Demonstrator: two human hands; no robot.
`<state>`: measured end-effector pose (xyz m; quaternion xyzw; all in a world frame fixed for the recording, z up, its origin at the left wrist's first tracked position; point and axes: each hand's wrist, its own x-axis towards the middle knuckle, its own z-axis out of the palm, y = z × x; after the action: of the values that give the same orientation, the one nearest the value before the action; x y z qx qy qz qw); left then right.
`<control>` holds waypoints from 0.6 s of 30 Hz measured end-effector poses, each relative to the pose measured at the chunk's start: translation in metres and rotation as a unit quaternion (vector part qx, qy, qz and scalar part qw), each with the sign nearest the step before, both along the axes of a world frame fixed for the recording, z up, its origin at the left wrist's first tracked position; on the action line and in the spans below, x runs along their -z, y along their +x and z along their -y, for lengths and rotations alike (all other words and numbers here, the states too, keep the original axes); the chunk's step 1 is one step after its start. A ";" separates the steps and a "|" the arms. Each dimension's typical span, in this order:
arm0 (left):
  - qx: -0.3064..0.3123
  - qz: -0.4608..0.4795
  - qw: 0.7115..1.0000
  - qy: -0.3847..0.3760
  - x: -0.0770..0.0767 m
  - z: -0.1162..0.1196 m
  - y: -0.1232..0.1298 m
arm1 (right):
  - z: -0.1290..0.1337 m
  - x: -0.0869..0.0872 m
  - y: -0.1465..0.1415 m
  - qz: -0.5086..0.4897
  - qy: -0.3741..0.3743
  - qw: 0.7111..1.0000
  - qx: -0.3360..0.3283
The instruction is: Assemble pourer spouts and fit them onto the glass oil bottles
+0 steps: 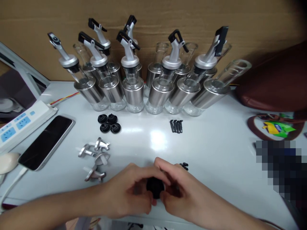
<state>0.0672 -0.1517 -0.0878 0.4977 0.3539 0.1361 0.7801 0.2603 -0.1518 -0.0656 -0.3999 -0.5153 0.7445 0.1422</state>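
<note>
Near the table's front edge, my left hand [140,188] and my right hand [178,188] are closed together around a round black stopper [155,187]. Its dark face points up at me; whatever is under it is hidden by my fingers. Left of my hands lie several silver pourer spouts [102,158] with whitish tubes. Beyond those is a cluster of black stoppers [105,127]. Several small black levers [176,126] lie side by side farther up the table. Just past my right hand, some tiny black parts [184,165] are partly covered by it.
Glass-and-steel bottles [133,91] stand in rows at the back, some topped with lever pourers [129,52], others bare-necked. On the left are a power strip [24,123] and a phone [46,142] on a cable. A brown bag [275,80] and a green-yellow packet [279,129] sit right.
</note>
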 end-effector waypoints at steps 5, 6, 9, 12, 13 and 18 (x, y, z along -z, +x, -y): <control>0.003 0.014 0.999 0.029 -0.002 -0.002 0.003 | 0.002 0.000 -0.002 -0.004 -0.002 1.000 0.012; 0.002 0.019 0.999 0.034 -0.002 -0.002 0.003 | 0.002 0.001 -0.003 -0.004 0.000 1.000 0.013; -0.009 0.021 0.999 0.049 -0.001 -0.002 0.005 | 0.002 0.003 -0.004 -0.003 0.003 1.000 0.014; -0.014 0.019 0.997 0.069 -0.002 -0.002 0.007 | 0.002 0.005 -0.004 0.001 0.005 1.000 0.018; -0.014 0.017 0.997 0.079 -0.003 -0.002 0.007 | 0.002 0.005 -0.004 0.004 0.007 1.000 0.020; -0.006 -0.007 0.990 0.139 -0.005 -0.002 0.008 | 0.004 0.002 -0.004 0.014 0.027 0.999 0.026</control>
<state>0.0757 -0.1498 -0.0826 0.5999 0.3402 0.1851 0.7001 0.2562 -0.1554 -0.0674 -0.4201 -0.5268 0.7202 0.1652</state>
